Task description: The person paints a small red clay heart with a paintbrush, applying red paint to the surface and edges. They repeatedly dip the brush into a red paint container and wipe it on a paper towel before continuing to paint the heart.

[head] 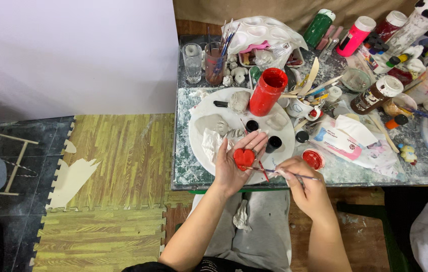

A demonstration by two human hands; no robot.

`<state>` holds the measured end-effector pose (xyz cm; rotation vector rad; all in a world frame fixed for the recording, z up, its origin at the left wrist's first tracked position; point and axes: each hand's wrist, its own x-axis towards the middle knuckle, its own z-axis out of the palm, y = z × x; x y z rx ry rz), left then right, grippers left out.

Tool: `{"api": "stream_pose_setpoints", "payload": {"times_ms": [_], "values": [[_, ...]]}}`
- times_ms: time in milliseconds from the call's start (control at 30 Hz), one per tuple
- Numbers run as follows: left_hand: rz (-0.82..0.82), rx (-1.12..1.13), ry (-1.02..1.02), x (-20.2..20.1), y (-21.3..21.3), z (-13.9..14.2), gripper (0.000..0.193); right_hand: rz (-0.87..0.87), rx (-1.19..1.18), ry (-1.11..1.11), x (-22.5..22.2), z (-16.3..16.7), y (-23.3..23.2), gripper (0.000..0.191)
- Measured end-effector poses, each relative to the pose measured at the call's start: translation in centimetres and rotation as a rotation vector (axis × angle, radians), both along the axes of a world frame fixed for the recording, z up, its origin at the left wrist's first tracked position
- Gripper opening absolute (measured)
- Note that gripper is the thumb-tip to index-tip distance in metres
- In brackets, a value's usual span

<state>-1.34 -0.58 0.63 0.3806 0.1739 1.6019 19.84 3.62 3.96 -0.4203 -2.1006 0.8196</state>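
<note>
Left grip cupped around red heart — right grip pinching thin paintbrush.

Open red paint bottle, glass tumbler

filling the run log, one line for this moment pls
left hand: holds red heart | right hand: holds brush | open red paint jar on table

The light is bright and soft, and it spreads evenly. The white wall looks a bit washed out. Shadows are small and pale. The picture is sharp in the middle, but the edges bend and the dark corners lose detail
</note>
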Motion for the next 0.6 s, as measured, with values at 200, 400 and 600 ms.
{"api": "stream_pose_setpoints", "payload": {"times_ms": [200, 400, 600], "values": [[-0.012, -0.011, -0.053, 0.1, 0.0, -0.2, 0.081, -0.024, -0.112, 0.005, 0.2, -1.0, 0.4, 0.006], [-0.015, -0.02, -0.056, 0.0, -0.2, -0.3, 0.082, 0.026, -0.093, 0.104, 0.9, -1.7, 0.8, 0.01], [-0.008, -0.013, -0.053, 0.0, -0.1, -0.3, 0.083, -0.111, -0.271, 0.146, 1.1, -1.1, 0.4, 0.007]]}}
